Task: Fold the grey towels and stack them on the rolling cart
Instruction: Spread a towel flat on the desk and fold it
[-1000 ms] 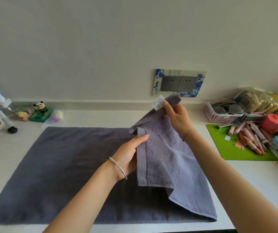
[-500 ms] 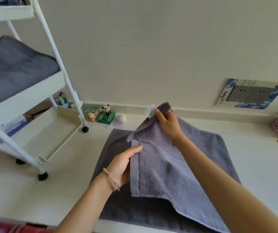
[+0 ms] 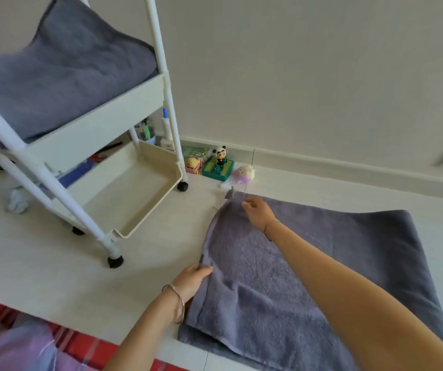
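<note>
A lighter grey towel (image 3: 263, 274) lies folded over onto the darker grey towel (image 3: 362, 236) spread on the white counter. My left hand (image 3: 192, 277) grips the folded towel's left edge near its middle. My right hand (image 3: 258, 212) pinches the same towel at its far left corner, close to the white label. The white rolling cart (image 3: 94, 124) stands on the counter to the left. Its middle shelf holds folded grey towels (image 3: 59, 68), and its bottom tray (image 3: 134, 194) is bare.
Small toys stand against the wall behind the towels: a panda figure on a green box (image 3: 219, 164), a yellow figure (image 3: 193, 163) and a pale plush (image 3: 244, 174). Bottles sit behind the cart. A red plaid cloth (image 3: 81, 344) shows at the counter's front edge.
The view has swung left, bringing the cart close. Both hands have carried the lifted half of the lighter towel leftwards and down, so it now lies flat instead of hanging in the air.
</note>
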{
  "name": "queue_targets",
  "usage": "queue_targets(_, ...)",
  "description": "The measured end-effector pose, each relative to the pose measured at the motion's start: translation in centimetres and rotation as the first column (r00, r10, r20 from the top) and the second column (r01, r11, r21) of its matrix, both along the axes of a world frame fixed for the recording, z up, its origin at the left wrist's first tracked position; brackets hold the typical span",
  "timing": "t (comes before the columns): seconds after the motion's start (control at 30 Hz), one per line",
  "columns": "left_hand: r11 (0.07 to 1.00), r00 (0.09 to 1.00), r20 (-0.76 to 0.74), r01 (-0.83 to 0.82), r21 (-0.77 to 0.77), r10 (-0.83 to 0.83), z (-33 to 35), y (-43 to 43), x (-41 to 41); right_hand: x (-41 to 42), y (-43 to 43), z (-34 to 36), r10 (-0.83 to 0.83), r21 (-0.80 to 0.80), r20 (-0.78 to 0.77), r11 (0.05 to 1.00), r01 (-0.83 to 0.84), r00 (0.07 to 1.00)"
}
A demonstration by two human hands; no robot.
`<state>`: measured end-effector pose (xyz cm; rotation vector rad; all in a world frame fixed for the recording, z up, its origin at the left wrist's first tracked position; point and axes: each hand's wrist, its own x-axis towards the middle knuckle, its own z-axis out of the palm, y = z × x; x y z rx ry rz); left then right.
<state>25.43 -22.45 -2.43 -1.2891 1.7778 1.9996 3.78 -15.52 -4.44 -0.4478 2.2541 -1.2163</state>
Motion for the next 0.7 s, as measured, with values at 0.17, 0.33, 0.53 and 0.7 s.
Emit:
queue_targets(0.17, 0.959, 0.995, 0.075, 0.09, -0.27, -0.072, -3.8, -1.1, 1.1, 0.8, 1.2, -2.3, 0.096, 0.049, -0.1, 0.995, -0.092, 0.99)
queue_targets(0.33, 0.923, 0.965, 0.129, 0.255, -0.289, -0.226, -3.2, -0.9, 2.7, 3.0, 3.5, -1.7, 0.048, -0.022, -0.139, 0.998, -0.051, 0.989)
queue_targets(0.53, 0.956, 0.968, 0.042, 0.249, -0.152, -0.246, -2.9, 0.0, 4.6, 7.1, 8.1, -2.6, 0.0, -0.073, -0.11, 0.997, -0.008, 0.994)
queue_targets(0.7, 0.726, 0.892, 0.328, 0.445, -0.524, -0.31, -3.1, 0.0, 5.0, 9.6, 11.0, -3.0, 0.013, -0.044, -0.241, 0.999, -0.024, 0.97)
